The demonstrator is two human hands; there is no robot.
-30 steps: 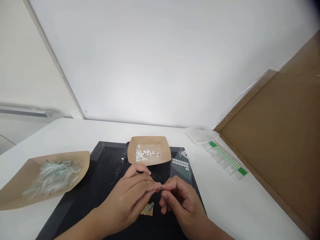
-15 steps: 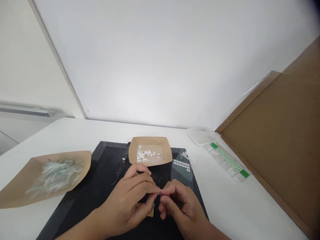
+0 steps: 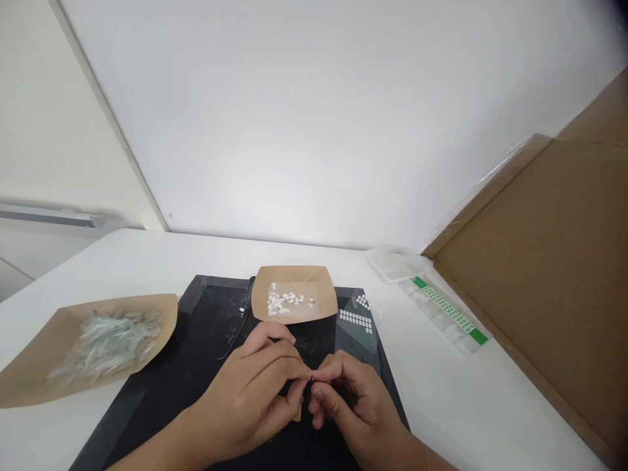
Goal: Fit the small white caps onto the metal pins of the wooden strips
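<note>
Over the black mat [image 3: 186,366], my left hand [image 3: 260,389] and my right hand [image 3: 350,405] meet fingertip to fingertip. Both are closed in a pinch around a tiny whitish and dark piece [image 3: 311,379], too small to name. A yellowish object [image 3: 297,415] shows partly behind my left thumb; the rest of it is hidden. Just beyond my hands stands a brown paper tray [image 3: 294,271] with small white oval pieces [image 3: 282,301] on a clear sheet inside it.
At the left, a larger paper tray [image 3: 34,373] holds a heap of clear slender pieces [image 3: 112,340]. White oval stickers [image 3: 356,319] lie on the mat's right side. Further right are a clear compartment case [image 3: 449,314] with a green strip, a translucent lid [image 3: 392,265] and a cardboard box [image 3: 540,261].
Both hands keep their pinch at nearly the same spot, with the fingertips shifted very slightly. The whole view has moved a little; the trays and stickers stay in place.
</note>
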